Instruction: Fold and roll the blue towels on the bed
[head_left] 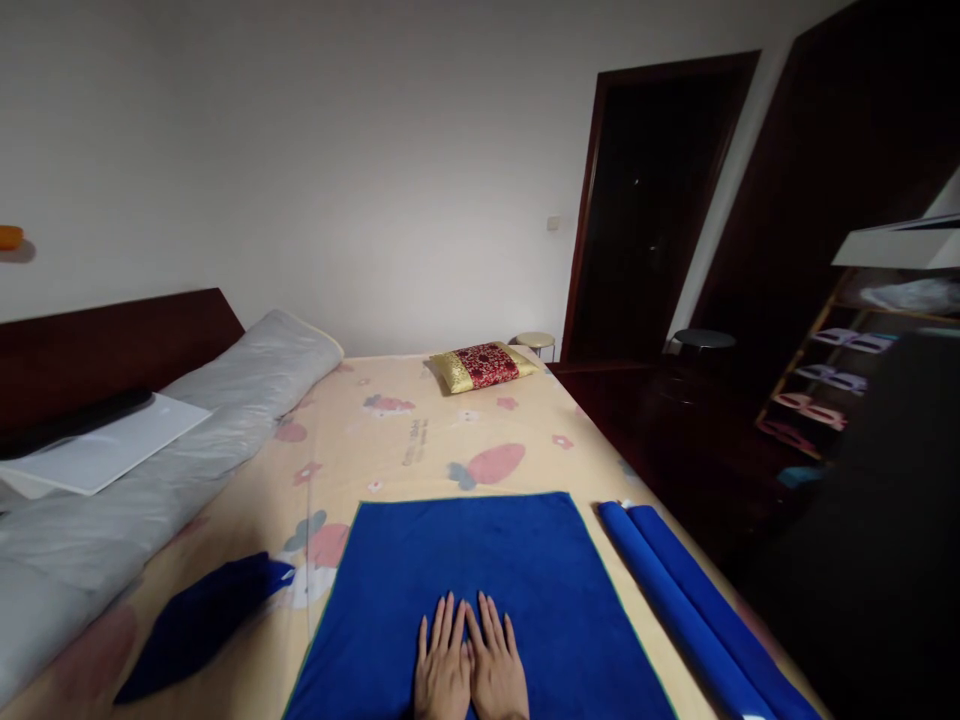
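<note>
A blue towel [465, 545] lies spread flat on the bed, its near end cut off by the bottom of the view. My left hand [442, 665] rests palm down on it, fingers stretched out. Right beside it, my right hand [496, 660] also lies flat on the cloth, with the thumbs touching or nearly so. Along the bed's right side lie two rolled blue towels [694, 610], side by side. To the left is a crumpled dark blue cloth [206, 620].
The bed sheet [420, 430] has a strawberry print. A gold and red pillow [484, 367] lies at the far end. A grey quilt [172, 490] runs along the left, with a white board [112, 445] on it. Stools [703, 340] and a shoe rack [817, 375] stand right.
</note>
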